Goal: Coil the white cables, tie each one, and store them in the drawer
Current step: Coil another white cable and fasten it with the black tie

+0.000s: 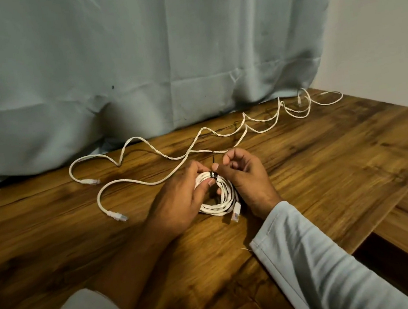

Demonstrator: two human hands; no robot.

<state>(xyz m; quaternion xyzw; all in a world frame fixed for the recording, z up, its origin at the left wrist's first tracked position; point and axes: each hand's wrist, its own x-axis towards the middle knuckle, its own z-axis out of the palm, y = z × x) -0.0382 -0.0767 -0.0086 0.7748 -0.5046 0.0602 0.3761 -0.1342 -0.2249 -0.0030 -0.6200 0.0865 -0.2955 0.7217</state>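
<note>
Head view: coil of white plastic-jacketed cable [214, 208] lying flat on the brown wood-grain tabletop [328, 164], centre of frame, with one clear plug [236, 213] hanging off its lower edge. A narrow black tie [213, 175] bands the strands together at the coil's upper edge, and a thin black tail stands up just above it. The left hand [177, 199] curls around the coil's left side, thumb near the tie, apparently to hold the loops stacked so that they cannot spring apart. The right hand [245, 174], close against the left, pinches at the tie with curled fingers. Judged from this grip, the tie is being drawn tight or fastened, so this coil is at the tying step. Loose white cables [128, 180], seemingly two and twisted about each other, trail from two plugs at centre left to the tabletop's far right corner. One strand passes just behind the hands. These cables are not yet coiled. A pale blue-grey cloth curtain [133, 60] hangs behind the tabletop, with a white wall [386, 13] at upper right. No drawer is in view, so storage is not yet done.
</note>
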